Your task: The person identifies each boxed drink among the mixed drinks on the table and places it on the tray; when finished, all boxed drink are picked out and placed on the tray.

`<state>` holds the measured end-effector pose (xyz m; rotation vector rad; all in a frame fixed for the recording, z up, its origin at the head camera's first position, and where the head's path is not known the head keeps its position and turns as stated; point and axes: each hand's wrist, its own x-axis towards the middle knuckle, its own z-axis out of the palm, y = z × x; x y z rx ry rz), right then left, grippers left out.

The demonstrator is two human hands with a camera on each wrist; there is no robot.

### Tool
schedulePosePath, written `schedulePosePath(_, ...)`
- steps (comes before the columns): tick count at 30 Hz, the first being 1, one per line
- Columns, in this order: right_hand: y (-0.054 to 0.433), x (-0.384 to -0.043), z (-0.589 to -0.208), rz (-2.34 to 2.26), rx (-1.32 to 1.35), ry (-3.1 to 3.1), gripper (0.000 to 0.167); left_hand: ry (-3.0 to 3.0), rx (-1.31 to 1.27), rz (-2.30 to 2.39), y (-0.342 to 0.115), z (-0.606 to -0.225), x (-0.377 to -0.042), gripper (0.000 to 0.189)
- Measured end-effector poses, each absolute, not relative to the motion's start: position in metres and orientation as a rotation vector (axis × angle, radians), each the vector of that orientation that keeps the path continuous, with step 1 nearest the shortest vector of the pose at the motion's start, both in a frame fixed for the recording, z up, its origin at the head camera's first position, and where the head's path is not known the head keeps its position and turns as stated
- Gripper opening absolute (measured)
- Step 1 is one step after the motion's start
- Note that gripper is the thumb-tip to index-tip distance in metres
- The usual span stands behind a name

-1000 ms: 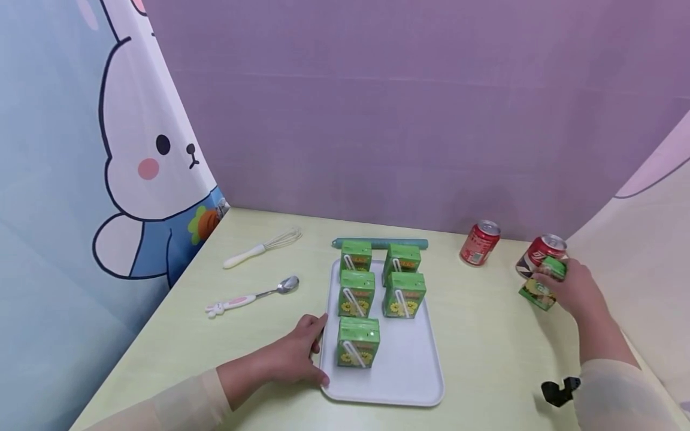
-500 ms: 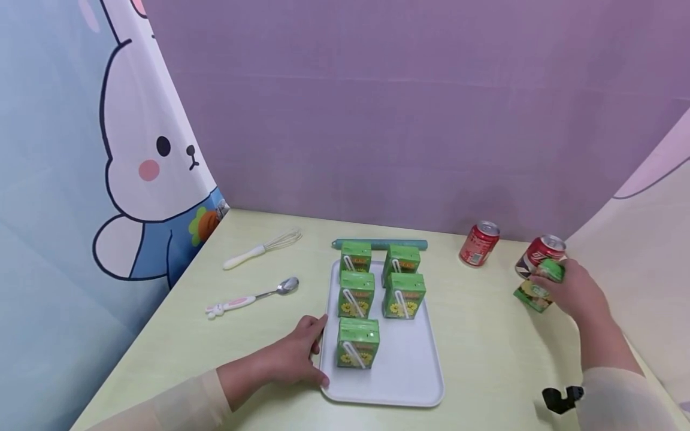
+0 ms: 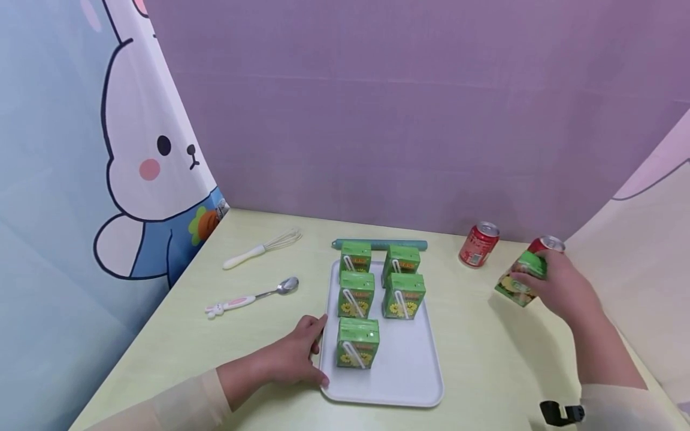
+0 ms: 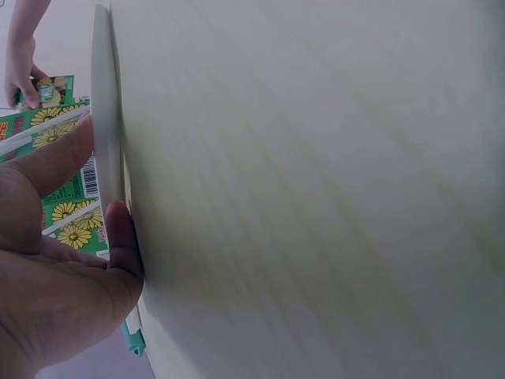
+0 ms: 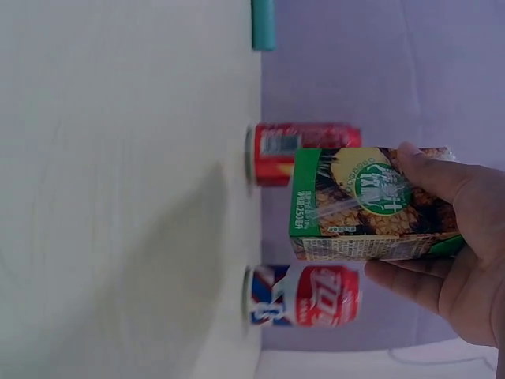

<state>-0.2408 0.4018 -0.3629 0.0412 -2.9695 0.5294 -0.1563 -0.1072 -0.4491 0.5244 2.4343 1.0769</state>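
Note:
My right hand (image 3: 566, 290) grips a green juice box (image 3: 517, 287) above the table at the right. The right wrist view shows pineapples printed on this juice box (image 5: 355, 193), lifted off the surface, with thumb and fingers around its top end. My left hand (image 3: 293, 353) holds the left edge of a white tray (image 3: 406, 365), thumb and fingers at its rim. On the tray, several matching green juice boxes (image 3: 358, 344) stand upright in two columns, white straws on their fronts. The front right part of the tray is bare.
Two red soda cans stand at the back right: one can (image 3: 478, 244) in full view, the other can (image 3: 548, 243) partly behind the held box. A teal stick (image 3: 399, 244) lies behind the tray. To the left lie a whisk (image 3: 264, 246) and a spoon (image 3: 253, 298).
My right hand has lifted the juice box and moved it left, away from the right can, which it now partly covers. The left hand and tray stay where they were.

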Motion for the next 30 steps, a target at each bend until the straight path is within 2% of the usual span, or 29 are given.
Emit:
schedulePosePath(13,0.331,-0.197,-0.343,0.533,0.286,-2.936,0.068,2.442,0.542,1.076,-0.108,-0.451,-0.156,0.120)
schedulePosePath(19,0.298,-0.176,-0.347,0.511,0.386,-2.943,0.069,2.431,0.535,1.087,-0.108,-0.450,-0.156,0.121)
schedulePosePath(30,0.244,-0.149,-0.365,0.487,0.547,-2.953,0.058,2.437,0.517,1.070,-0.108,-0.450,-0.157,0.121)
